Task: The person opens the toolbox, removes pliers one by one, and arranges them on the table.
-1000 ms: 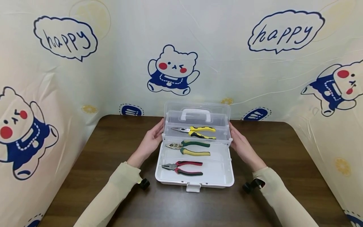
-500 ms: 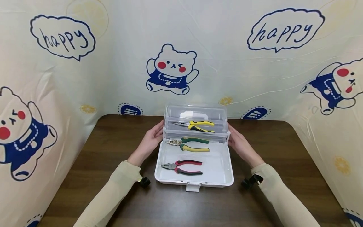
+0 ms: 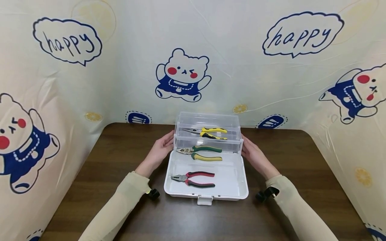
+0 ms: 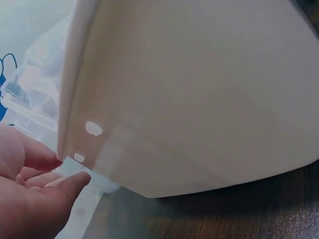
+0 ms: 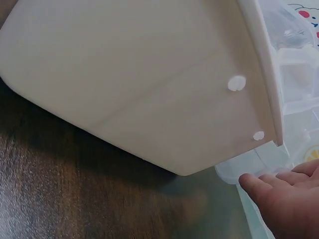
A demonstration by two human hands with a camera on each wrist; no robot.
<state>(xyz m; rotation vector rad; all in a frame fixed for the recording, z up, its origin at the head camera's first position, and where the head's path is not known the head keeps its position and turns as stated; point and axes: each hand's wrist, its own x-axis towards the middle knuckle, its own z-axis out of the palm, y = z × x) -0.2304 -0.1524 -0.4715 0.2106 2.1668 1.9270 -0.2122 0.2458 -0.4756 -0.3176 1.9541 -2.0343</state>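
A white toolbox (image 3: 232, 187) with clear upper trays (image 3: 232, 146) and a clear lid (image 3: 208, 117) stands raised on the table in the head view. Red-and-black pliers (image 3: 200, 174) lie in the base. Behind them are green-and-yellow pliers (image 3: 207, 158), then yellow-and-black long-nose pliers (image 3: 214, 130) in the upper tray. My left hand (image 3: 159, 152) is at the left rear side; in the left wrist view its fingers meet the box's back corner, thumb a little apart. My right hand (image 3: 256, 155) is at the right rear, fingers extended beside clear plastic (image 5: 254, 162).
The dark wooden table (image 3: 120, 160) surrounds the box. A cloth with printed bears (image 3: 182, 75) hangs behind and at both sides. A white latch (image 3: 205, 201) sticks out at the box's front.
The lid has tipped back, and its white handle has gone from sight. The upper trays have swung backward with the long-nose pliers and green-and-yellow pliers. My right hand has shifted slightly left.
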